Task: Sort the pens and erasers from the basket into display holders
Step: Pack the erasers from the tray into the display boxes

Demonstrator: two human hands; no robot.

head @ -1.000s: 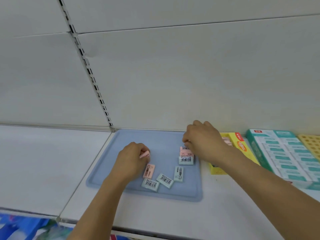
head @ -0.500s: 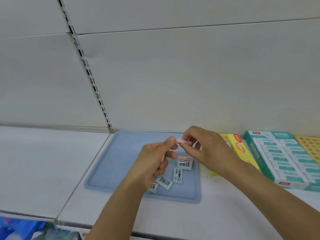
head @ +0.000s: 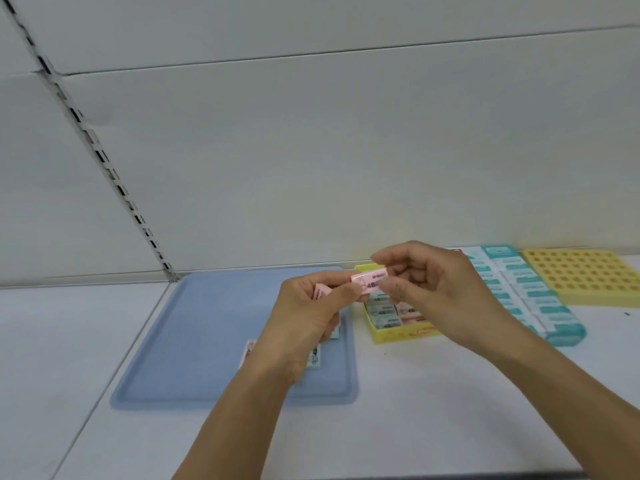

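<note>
Since the earlier frame you shifted both hands right to mid-frame, your right hand point(head: 436, 289) pinching a pink eraser point(head: 371, 283) and your left hand point(head: 308, 313) closed on another pink eraser point(head: 320, 292)

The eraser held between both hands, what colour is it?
Pink eraser, seen in the head view.

blue tray point(head: 207, 341): smooth matt plastic | pink eraser point(head: 370, 284): glossy wrapper, printed | yellow box point(head: 398, 336): printed card, slight sheen | yellow grid holder point(head: 585, 275): matt plastic | shelf point(head: 450, 410): smooth white, matt | back panel point(head: 311, 150): matt white
</note>
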